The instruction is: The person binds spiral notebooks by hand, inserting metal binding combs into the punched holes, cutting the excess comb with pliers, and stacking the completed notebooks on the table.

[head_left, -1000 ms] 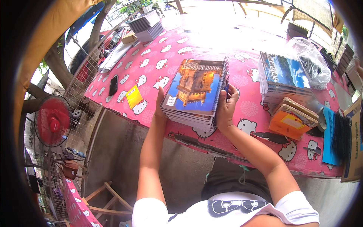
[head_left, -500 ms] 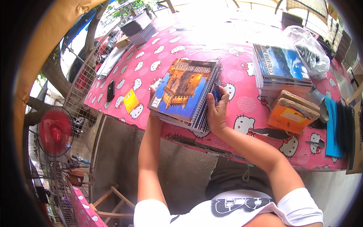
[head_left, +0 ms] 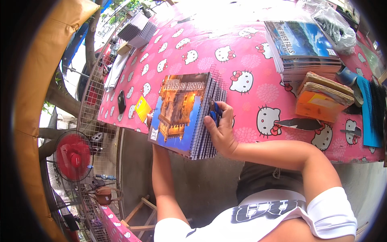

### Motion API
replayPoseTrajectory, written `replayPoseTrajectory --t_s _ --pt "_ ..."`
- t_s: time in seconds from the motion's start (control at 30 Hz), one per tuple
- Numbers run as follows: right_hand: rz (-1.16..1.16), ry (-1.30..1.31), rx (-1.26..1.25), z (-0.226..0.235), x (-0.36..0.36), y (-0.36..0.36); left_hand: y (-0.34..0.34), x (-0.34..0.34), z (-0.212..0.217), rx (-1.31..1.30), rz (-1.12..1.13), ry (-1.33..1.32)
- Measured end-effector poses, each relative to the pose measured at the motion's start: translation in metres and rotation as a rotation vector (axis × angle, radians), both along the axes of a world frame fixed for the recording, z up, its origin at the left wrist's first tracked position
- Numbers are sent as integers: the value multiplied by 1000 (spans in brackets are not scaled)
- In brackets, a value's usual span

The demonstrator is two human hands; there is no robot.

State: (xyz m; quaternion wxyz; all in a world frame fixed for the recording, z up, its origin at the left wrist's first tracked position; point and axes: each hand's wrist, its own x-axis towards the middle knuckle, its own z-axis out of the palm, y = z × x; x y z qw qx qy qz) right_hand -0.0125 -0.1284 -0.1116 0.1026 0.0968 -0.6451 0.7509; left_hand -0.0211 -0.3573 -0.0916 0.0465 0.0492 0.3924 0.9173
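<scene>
the pink table has a spiral notebook stack at its near edge, another notebook pile and an orange block to the right. the stack mostly hides the left hand holding it; the right hand grips a blue-handled tool.

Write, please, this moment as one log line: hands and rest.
left hand: at left edge of notebooks, mostly hidden | right hand: holds blue tool beside coils | rest: phone, yellow packet on pink tablecloth
</scene>
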Motion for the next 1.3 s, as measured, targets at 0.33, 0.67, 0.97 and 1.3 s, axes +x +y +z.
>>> replayPoseTrajectory --t_s 0.33,0.67,0.97,1.3 --pt "121 518 800 48 -112 122 -18 -77 131 -1106 225 72" --pt "41 705 1127 61 -134 124 139 -147 134 -1658 -332 -181" --pt "62 779 1128 62 -138 121 142 -144 124 -1589 -342 -124" --pt "171 511 1286 87 -138 118 146 -141 119 -1665 -269 -25"
